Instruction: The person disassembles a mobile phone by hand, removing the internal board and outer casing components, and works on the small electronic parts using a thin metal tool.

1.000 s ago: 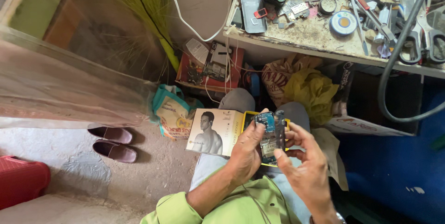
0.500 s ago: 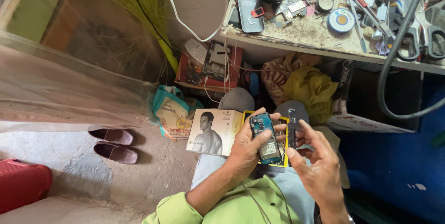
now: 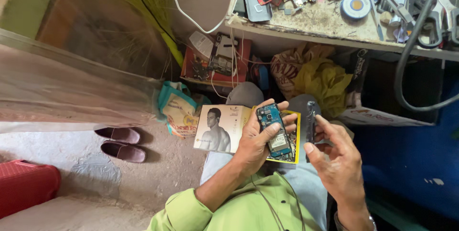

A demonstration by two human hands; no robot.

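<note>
Though bare—board (image 3: 273,130) in left hand (image 3: 258,140) grip

We hold an opened phone (image 3: 274,130) in our left hand (image 3: 258,140), its back cover (image 3: 311,122) in our right hand (image 3: 334,157) just beside it. A box (image 3: 221,128) lies on our lap, shoes (image 3: 120,142) on the floor to the left, a workbench (image 3: 334,21) ahead.

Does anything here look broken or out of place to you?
Yes. The phone in the left hand is open, its blue circuit board bare. The right hand holds a dark cover apart from it. The workbench above is strewn with loose parts and tools.
</note>
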